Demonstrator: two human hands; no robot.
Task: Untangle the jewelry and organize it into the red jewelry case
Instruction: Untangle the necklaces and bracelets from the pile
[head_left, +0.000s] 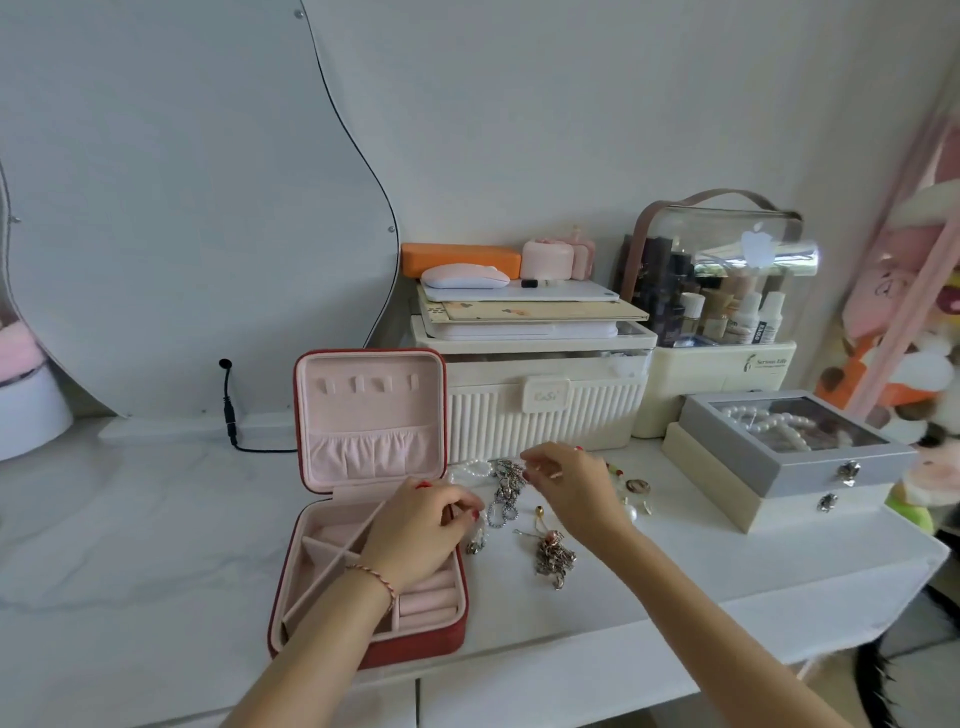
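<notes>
Lying at frame centre on the table (156, 519), tangled jewelry (506, 493) sat right of the open red jewelry case (415, 642); left hand (421, 530) and right hand (566, 491) each pinched its chains.

A home dressing corner is showing here: a wavy-edged mirror (197, 208) is leaning behind the white counter (130, 519) beyond the hands, a clear cosmetics case (727, 270) is holding bottles to their far right, and plush toys (893, 322) are hanging further right.
</notes>
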